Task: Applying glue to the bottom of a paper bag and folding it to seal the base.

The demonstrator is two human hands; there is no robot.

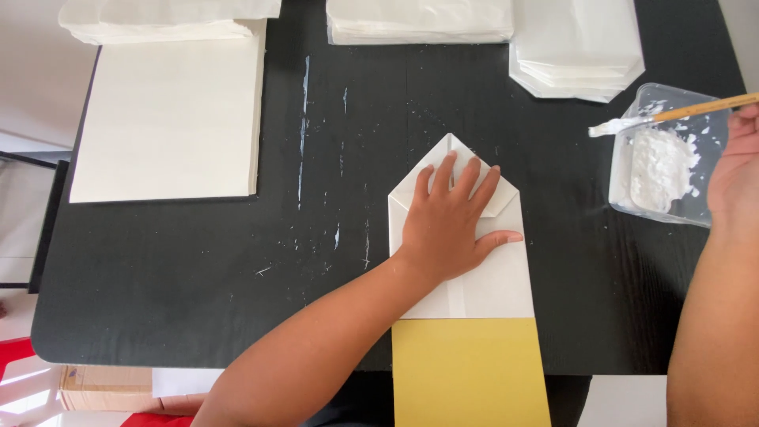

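Left hand point(447, 225): flat, fingers spread, pressing down a folded white paper bag point(462, 253) at table centre; bag's top corners already folded to a point, its lower end lying over a yellow card point(470, 372). Right hand point(735, 170): closed on a wooden-handled brush point(668, 115) loaded with white paste, its tip held over a clear plastic tub point(668, 170) of paste at right. Progress, as judged: folding done, brush charged, pasting of the flaps apparently not begun; finished bags seem stacked at the far edge point(577, 51), with flat sheets point(170, 119) waiting at left. Obscured: right hand cut by the frame edge, grip fingers mostly unseen; left palm hides the bag's centre seam; the yellow card runs out of frame below.
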